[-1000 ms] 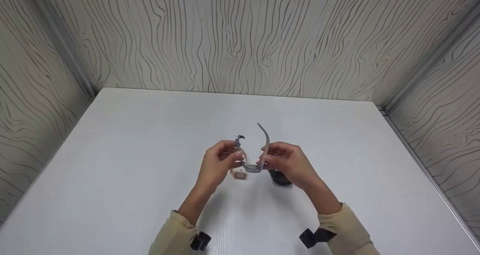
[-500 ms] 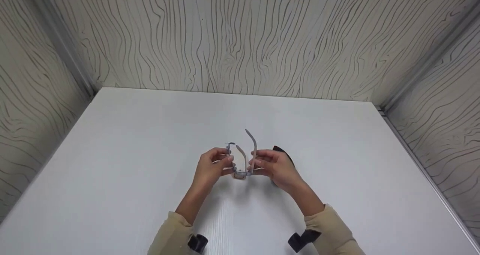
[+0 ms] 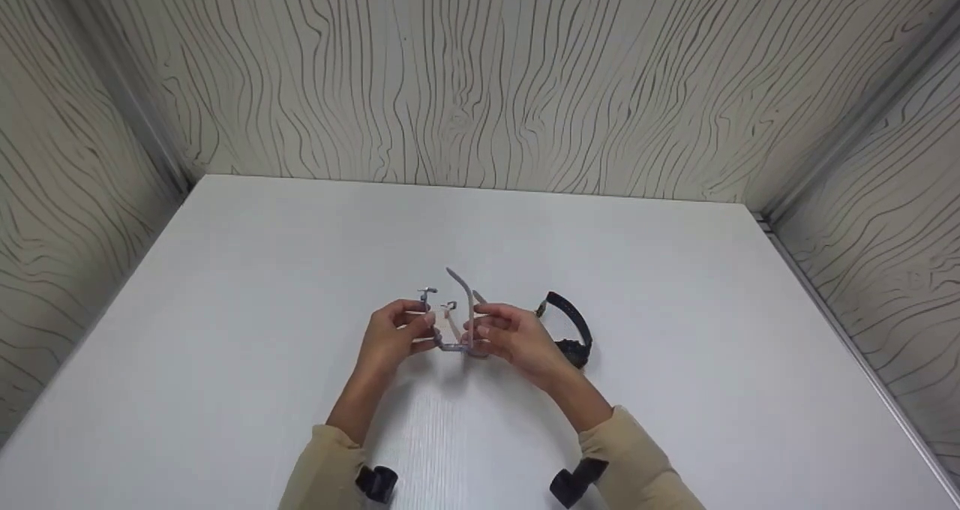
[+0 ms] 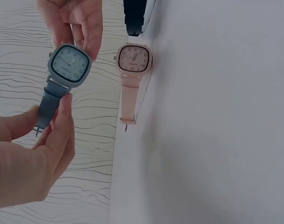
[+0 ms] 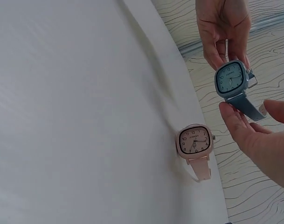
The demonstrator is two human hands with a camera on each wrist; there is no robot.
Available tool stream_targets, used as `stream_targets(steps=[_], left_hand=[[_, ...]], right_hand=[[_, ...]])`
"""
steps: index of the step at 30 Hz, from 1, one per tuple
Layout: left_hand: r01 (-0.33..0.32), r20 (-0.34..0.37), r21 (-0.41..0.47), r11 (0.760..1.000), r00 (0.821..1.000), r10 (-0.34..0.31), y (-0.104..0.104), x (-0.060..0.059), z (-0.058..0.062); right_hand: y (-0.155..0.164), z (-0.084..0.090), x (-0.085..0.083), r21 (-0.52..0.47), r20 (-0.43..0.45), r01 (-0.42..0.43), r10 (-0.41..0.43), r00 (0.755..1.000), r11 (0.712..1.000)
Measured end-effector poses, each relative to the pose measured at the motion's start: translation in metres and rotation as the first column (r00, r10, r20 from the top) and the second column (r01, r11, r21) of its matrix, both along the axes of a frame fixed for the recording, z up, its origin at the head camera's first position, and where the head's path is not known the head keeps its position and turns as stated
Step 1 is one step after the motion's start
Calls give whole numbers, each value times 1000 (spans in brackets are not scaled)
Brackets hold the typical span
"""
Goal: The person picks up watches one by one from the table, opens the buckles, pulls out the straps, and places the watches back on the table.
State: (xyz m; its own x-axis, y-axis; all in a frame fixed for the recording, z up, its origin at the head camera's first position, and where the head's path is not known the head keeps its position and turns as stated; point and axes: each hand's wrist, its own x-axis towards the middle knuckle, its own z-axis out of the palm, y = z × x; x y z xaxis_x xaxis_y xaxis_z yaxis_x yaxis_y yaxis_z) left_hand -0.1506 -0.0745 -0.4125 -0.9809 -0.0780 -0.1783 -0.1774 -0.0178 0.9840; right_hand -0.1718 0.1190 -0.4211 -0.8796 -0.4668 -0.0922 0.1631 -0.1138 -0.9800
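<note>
From the head view my left hand (image 3: pixel 390 335) and right hand (image 3: pixel 510 337) pinch the grey-blue watch (image 3: pixel 452 322) mid-table (image 3: pixel 262 285) with open white room around, the left wrist view shows the pink watch (image 4: pixel 132 70) just beside it, the right wrist view likewise.

A plain white surface (image 3: pixel 247 285) fills the booth, evenly lit. Three pale walls (image 3: pixel 480 75) with dark wavy wood-grain lines close it in at back and sides, and grey strips (image 3: pixel 142 112) run down the corners.
</note>
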Motion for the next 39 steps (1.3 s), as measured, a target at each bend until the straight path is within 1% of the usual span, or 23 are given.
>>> stream_targets(steps=[4, 7, 9, 14, 21, 27, 29, 34, 39], left_hand=[[-22, 24, -6, 1000, 999, 22, -10, -1, -3], [-36, 39, -6, 999, 999, 37, -17, -2, -6], [-49, 48, -3, 999, 998, 49, -21, -3, -9], [-70, 82, -2, 998, 994, 70, -28, -4, -15], [-68, 132, -39, 997, 989, 72, -35, -3, -20], [-53, 137, -78, 996, 989, 64, -39, -2, -25], [-52, 142, -85, 995, 988, 64, -40, -2, -27], [-57, 157, -91, 994, 985, 71, -41, -4, -29], [-54, 153, -146, 988, 985, 76, -42, -6, -29]], right_hand=[[-11, -3, 2, -56, 30, -34, 35, 999, 998], [-19, -6, 3, -86, 29, -56, 58, 998, 995], [-24, -9, 4, -89, 27, -61, 64, 998, 994], [-34, -15, 6, -64, 27, -65, 67, 997, 996], [-41, -24, 6, 28, -12, -95, 96, 995, 995], [-44, -31, 6, 29, -32, -133, 134, 991, 991], [-44, -33, 7, 44, -43, -140, 142, 989, 989], [-45, -37, 7, 68, -51, -144, 147, 988, 987], [-48, -39, 7, 49, -34, -142, 144, 989, 989]])
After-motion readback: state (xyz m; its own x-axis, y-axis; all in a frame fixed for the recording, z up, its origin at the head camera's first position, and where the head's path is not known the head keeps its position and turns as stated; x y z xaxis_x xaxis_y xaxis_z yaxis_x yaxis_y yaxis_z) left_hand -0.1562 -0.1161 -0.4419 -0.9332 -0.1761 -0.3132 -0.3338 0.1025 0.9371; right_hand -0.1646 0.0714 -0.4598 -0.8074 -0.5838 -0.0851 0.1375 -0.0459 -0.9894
